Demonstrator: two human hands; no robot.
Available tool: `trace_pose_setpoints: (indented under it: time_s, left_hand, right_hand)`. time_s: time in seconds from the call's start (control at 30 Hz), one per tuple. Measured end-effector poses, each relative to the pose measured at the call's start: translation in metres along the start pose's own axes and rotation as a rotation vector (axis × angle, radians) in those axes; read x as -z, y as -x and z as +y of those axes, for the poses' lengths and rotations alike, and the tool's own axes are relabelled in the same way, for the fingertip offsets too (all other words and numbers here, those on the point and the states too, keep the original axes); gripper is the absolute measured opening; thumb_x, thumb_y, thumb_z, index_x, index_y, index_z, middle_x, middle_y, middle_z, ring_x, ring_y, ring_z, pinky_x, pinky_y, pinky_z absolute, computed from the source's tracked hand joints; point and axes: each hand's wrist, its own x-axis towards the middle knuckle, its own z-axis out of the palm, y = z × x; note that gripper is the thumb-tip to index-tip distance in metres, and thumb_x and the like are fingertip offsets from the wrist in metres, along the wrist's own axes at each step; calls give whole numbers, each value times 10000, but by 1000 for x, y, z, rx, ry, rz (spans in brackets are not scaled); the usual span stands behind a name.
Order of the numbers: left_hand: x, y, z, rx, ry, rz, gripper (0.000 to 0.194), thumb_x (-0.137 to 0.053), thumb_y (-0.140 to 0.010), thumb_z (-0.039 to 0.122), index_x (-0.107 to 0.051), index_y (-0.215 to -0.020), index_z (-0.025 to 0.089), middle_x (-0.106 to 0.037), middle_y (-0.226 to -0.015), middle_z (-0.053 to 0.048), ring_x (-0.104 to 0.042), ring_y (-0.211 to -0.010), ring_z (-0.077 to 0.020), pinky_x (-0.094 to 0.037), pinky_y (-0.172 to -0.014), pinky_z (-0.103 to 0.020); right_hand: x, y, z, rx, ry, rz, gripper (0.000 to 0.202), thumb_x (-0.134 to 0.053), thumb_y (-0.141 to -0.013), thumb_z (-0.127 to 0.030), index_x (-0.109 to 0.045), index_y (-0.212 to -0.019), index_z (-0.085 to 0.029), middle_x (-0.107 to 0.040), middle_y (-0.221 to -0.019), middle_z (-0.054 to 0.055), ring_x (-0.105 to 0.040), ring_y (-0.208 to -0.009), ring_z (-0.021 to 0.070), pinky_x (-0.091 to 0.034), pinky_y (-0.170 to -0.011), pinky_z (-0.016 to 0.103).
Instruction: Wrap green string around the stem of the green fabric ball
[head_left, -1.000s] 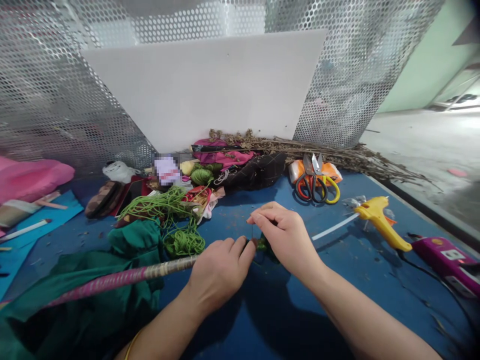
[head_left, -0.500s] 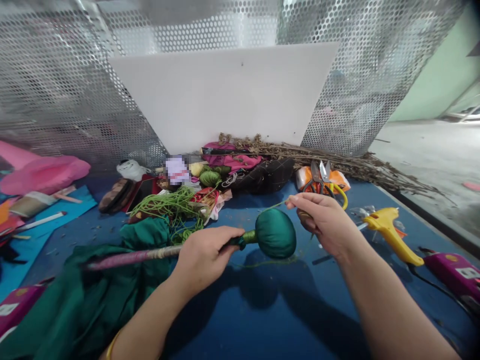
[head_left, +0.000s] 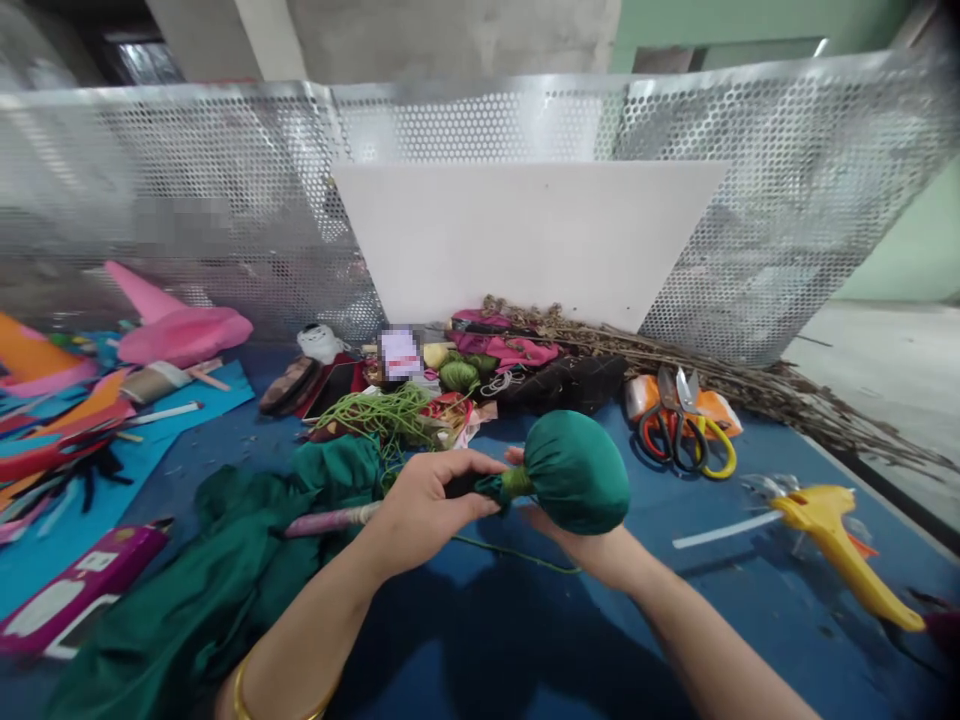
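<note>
A ball covered in dark green satin cloth (head_left: 577, 470) tops a stick (head_left: 330, 520) wrapped in pink and pale strips. My left hand (head_left: 427, 510) is closed around the stick just below the ball, thumb and fingers at the gathered cloth. Green yarn (head_left: 516, 482) is wound round the ball's neck, and a loose strand droops below it. My right hand (head_left: 585, 550) reaches under and behind the ball, fingertips showing beside the neck. Its grip on the yarn is mostly hidden by the ball. Loose green satin (head_left: 217, 560) lies around the stick's lower end.
Scissors (head_left: 679, 425) and a yellow glue gun (head_left: 832, 540) with a glue stick lie at right. Tangled green yarn (head_left: 375, 415) and dried stems (head_left: 720, 385) lie farther back, before a white board (head_left: 517, 240). At left are a purple box (head_left: 86, 585) and a pink hat (head_left: 180, 330).
My right hand has gone from pulling the yarn taut right of the ball to behind its neck. The ball has tipped slightly upward, and the camera view has shifted left and up.
</note>
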Motion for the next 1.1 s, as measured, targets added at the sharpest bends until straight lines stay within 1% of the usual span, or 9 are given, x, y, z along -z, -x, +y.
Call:
trace_pose_setpoints:
  time_s: [0.07, 0.2, 0.27, 0.37, 0.5, 0.67, 0.77, 0.87, 1.1]
  left_hand:
    - [0, 1, 0, -14, 21, -4, 281, -651, -698, 135, -755, -950, 204, -762, -961, 0, -679, -911, -197, -533, -843, -286]
    - [4, 1, 0, -2, 4, 35, 278, -664, -700, 157, -748, -962, 196, -762, -938, -5, -683, -896, -205, -540, -850, -310]
    - [6, 1, 0, -6, 9, 62, 272, -678, -697, 164, -747, -959, 191, -760, -935, -9, -682, -896, -210, -535, -860, -319]
    - [6, -1, -2, -21, 24, 64, 270, -680, -702, 157, -749, -960, 194, -758, -942, -8, -681, -904, -207, -520, -880, -317]
    - [0, -4, -7, -30, 30, 1, 247, -667, -714, 162, -742, -948, 181, -757, -934, -18, -682, -892, -205, -515, -858, -308]
    - [-10, -8, -11, -32, -27, -81, 231, -642, -741, 177, -733, -953, 179, -760, -940, -22, -681, -869, -200, -506, -830, -304]
    - [-14, -8, -13, -33, -86, -66, 309, -659, -722, 145, -719, -1019, 203, -754, -1025, -16, -671, -953, -211, -485, -866, -308]
    - [-18, -7, -15, -39, -135, -29, 340, -671, -721, 151, -703, -1051, 226, -745, -1050, -2, -661, -977, -209, -477, -854, -296]
    - [-26, -5, -17, -27, -236, 20, 217, -650, -765, 216, -702, -973, 253, -743, -915, 30, -655, -852, -184, -462, -750, -268]
  right_hand:
    - [-15, 6, -4, -41, -82, -32, 365, -656, -821, -434, -658, -1134, -245, -722, -1013, 66, -667, -975, 240, -551, -835, 387]
    - [-24, 17, -18, -112, -48, -58, 273, -451, -965, -339, -629, -804, -208, -643, -672, 25, -614, -612, 161, -529, -602, 285]
    - [-23, 23, -26, 17, 143, -42, 273, -440, -961, -248, -592, -738, -206, -619, -679, 33, -591, -608, 158, -502, -587, 283]
    - [-24, 32, -35, 291, 357, 46, 157, -495, -902, -129, -613, -827, -200, -669, -889, 95, -658, -803, 205, -538, -690, 320]
    - [-25, 38, -45, 582, 343, 72, 168, -539, -867, -107, -634, -964, -206, -679, -1036, 121, -639, -1090, 273, -551, -860, 397]
    - [-18, 29, -54, 364, -82, -114, 273, -419, -990, -319, -659, -890, -234, -677, -811, 45, -684, -874, 219, -483, -948, 450]
    - [-19, 30, -54, 177, -220, -66, 304, -461, -976, -334, -665, -786, -213, -576, -649, 12, -588, -644, 166, -508, -708, 332]
    - [-23, 37, -55, 87, -153, 11, 269, -492, -952, -231, -636, -727, -198, -528, -609, -5, -512, -575, 136, -409, -552, 259]
    - [-26, 41, -68, 163, 13, 99, 224, -466, -913, -107, -588, -747, -194, -473, -595, -22, -488, -545, 122, -383, -558, 254]
